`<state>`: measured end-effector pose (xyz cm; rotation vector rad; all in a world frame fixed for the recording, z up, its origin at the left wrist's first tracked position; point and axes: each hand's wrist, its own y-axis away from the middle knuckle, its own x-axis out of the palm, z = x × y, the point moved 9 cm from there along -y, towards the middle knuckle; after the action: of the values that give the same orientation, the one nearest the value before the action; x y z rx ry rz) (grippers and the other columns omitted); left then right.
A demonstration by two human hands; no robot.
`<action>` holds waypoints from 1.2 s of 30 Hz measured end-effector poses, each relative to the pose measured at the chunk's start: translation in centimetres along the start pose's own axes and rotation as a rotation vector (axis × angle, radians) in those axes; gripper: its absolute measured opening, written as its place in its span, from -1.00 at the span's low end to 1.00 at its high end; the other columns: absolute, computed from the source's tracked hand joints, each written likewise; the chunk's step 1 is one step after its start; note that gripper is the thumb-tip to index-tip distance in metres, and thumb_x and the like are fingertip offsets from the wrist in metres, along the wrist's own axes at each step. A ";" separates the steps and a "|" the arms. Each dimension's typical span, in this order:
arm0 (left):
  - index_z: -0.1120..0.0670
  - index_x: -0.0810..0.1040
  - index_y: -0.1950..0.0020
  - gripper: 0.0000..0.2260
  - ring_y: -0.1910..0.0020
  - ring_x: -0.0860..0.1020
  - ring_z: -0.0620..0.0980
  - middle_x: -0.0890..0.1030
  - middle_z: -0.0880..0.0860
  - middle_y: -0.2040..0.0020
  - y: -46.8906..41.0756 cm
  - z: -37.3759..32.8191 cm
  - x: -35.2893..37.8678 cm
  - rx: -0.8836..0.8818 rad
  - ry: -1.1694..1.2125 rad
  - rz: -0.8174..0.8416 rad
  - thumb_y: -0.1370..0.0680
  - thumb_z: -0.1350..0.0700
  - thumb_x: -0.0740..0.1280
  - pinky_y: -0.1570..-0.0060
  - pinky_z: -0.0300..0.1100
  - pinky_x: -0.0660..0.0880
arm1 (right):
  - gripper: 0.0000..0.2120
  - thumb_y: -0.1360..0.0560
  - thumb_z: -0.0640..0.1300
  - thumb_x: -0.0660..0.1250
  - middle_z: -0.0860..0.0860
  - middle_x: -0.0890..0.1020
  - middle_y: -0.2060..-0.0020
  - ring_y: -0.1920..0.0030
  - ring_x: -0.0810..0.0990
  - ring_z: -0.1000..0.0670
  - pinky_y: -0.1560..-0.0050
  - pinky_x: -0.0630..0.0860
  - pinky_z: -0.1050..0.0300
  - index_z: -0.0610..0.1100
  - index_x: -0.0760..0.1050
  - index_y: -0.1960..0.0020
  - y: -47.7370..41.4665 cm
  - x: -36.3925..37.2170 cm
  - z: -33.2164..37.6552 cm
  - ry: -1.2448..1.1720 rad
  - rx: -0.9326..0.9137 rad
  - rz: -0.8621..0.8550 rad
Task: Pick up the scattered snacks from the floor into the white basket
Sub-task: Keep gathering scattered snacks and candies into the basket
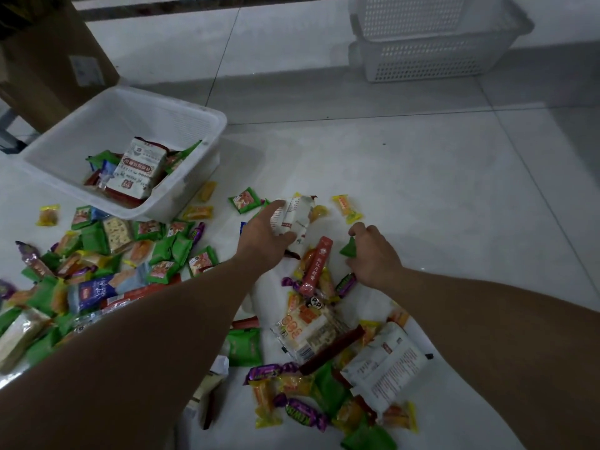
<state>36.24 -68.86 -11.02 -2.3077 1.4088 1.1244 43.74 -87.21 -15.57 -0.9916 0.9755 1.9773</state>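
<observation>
Glossy pale floor tiles (422, 190) carry a litter of crinkly foil and plastic wrappers: square green pillow packs (162, 248) heaped to the left, purple twist-end candies (305, 412) and small translucent yellow sweets (347, 207) strewn nearer the middle and front. The left hand (266, 235) has fingers and thumb curled round a white packet (292, 219), a crumpled flat pouch with red print; its long axis runs away from the person, the far end tipped slightly right, and it sits just above the pile in the centre of the floor. The right hand (376, 254), close beside but not touching the left, pinches a small green packet (349, 248) by one corner, its triangular tip pointing left. Between the two hands lies a slim red stick packet (316, 266), lengthwise near to far, resting on yellow and orange wrappers. The white basket (207, 112), smooth-rimmed plastic with finely slotted walls and rounded corners, stands on the floor to the far left; in it lie a large white-and-red pouch (136, 170), leaning on green and blue packs. Two stacked perforated baskets (431, 37) sit at the far right, and a brown cardboard box (48, 60) stands behind the white basket
</observation>
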 end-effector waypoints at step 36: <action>-0.09 0.33 -0.41 -0.48 -0.13 0.51 0.17 0.51 0.16 -0.21 -18.5 7.0 -24.7 0.075 0.089 -0.232 -0.48 0.09 0.39 -0.11 0.08 0.54 | -0.63 -0.34 -0.05 0.55 -0.03 0.57 0.11 0.09 0.55 -0.04 0.04 0.55 -0.02 -0.12 0.41 0.03 -12.5 -7.5 30.9 -0.329 -0.203 -0.290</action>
<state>41.96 -39.00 -2.13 -2.4185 1.1516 0.8971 47.69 -57.12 0.04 -0.8253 0.4312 1.9355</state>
